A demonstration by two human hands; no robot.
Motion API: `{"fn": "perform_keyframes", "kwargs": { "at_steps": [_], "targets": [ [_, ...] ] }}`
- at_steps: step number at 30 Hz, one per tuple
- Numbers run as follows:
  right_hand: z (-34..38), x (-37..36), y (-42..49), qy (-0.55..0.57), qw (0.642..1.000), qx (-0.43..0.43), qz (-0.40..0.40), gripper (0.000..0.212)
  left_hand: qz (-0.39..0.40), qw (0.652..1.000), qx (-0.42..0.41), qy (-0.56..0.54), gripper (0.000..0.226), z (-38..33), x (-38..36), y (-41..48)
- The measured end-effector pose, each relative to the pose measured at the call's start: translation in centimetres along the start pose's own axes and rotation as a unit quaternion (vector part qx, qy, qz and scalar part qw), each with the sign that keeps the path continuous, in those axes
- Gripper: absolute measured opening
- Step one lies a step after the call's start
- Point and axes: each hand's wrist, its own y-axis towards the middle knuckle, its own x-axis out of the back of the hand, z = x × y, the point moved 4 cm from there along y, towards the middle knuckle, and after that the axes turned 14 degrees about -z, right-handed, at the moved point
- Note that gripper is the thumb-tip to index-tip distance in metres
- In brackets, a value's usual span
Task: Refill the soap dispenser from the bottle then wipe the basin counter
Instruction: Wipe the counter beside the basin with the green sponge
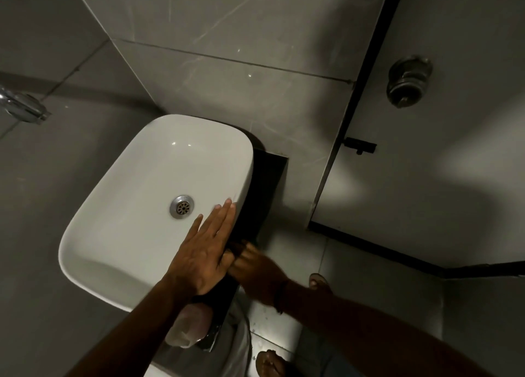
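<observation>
Our right hand is motion-blurred against the dark counter, its grip unreadable; the tap at far left is cropped.

Our left hand lies flat, palm down, fingers straight and pressed together, forearm bare and reaching in from the lower left. Our right hand, blurred, sits just beside it, fingers curled under, a dark band at the wrist, forearm entering from the lower right.
</observation>
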Motion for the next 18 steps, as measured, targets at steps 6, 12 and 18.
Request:
{"fn": "perform_keyframes", "kwargs": {
  "at_steps": [6, 12, 18],
  "targets": [
    [-1.6, 1.3, -3.2, 0.003, 0.997, 0.064, 0.037, 0.051, -0.005, 1.0, -0.001, -0.009, 0.09, -0.1, 0.1, 0.1],
    [1.6, -0.2, -0.3, 0.04, 0.999, -0.027, 0.015, 0.043, 0.002, 1.0, 0.002, -0.011, 0.092, -0.3, 0.2, 0.1],
    [-3.3, 2.9, -2.7, 0.007, 0.998, 0.05, -0.039, 0.044, -0.006, 1.0, -0.011, -0.012, 0.087, -0.6, 0.8, 0.4]
  ]
}}
